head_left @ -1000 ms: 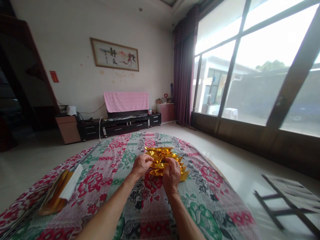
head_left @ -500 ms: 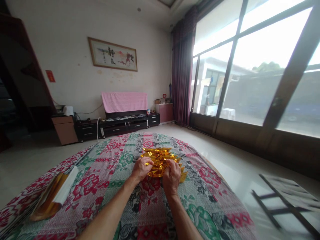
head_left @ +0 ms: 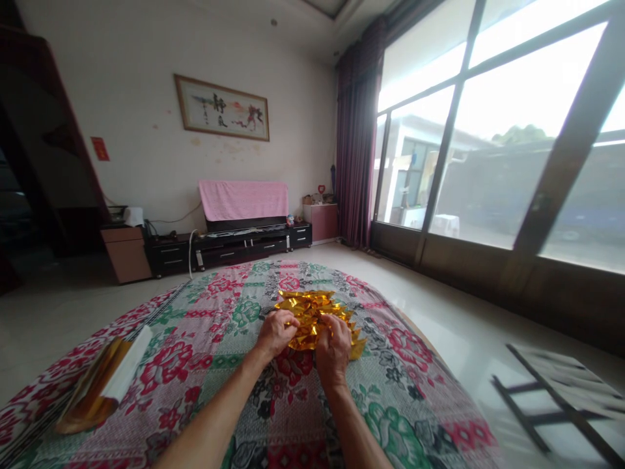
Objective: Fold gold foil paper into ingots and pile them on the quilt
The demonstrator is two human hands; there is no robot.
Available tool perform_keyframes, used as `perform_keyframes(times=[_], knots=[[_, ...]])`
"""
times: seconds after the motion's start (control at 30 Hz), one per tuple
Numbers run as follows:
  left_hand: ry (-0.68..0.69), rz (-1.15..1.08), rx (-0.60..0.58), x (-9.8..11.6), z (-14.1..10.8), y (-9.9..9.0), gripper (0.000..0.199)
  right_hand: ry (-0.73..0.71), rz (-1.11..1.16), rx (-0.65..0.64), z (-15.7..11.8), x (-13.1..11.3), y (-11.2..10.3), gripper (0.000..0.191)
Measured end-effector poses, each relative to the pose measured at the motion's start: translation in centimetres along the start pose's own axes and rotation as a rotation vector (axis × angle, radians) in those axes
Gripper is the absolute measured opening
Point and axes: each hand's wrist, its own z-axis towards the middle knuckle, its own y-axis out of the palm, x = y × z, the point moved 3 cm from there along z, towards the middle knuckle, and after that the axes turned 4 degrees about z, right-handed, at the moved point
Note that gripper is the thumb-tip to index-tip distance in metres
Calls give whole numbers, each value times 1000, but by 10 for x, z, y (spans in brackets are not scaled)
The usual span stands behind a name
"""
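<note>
On the flower-patterned tablecloth (head_left: 219,391) lies a cluster of shiny folded gold foil paper pieces (head_left: 310,303) with pointed ends. My left hand (head_left: 276,333) is at the cluster's near left side, thumb and fingers pinched on the edge of a gold foil paper piece. At the near right side, my right hand (head_left: 334,345) has its fingers curled in and closed on the foil as well. The hands are a short way apart, and their fingertips hide part of the foil. Both forearms reach in from the bottom of the view.
A stack of flat gold and white sheets (head_left: 105,384) lies at the table's left. A low stool or chair (head_left: 561,391) stands on the floor at right. Beyond the table is a black TV cabinet (head_left: 239,247) with a pink cloth (head_left: 244,200) above it. Large windows line the right.
My right hand has shifted slightly inward, toward the left hand. The left hand stays nearly in place, and the foil cluster looks much the same.
</note>
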Motion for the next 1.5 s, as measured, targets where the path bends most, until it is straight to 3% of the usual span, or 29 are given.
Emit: perform_keyframes(times=[0.4,0.57,0.77,1.13,1.5], knots=[[-90,-120,90,-4,-5,-21,16,-24,1,-26,-2,0,1,24],[-152,-34,105,-13,-19,-30,17,-37,-2,-39,-2,-6,0,25],[-138,75,50,-14,-27,-22,17,-61,1,-29,-2,-7,1,25],[-103,149,-72,-6,-15,1,21,-60,8,-37,-1,-4,1,25],[-116,152,-63,-5,-16,0,22,-52,26,-25,0,-4,1,25]])
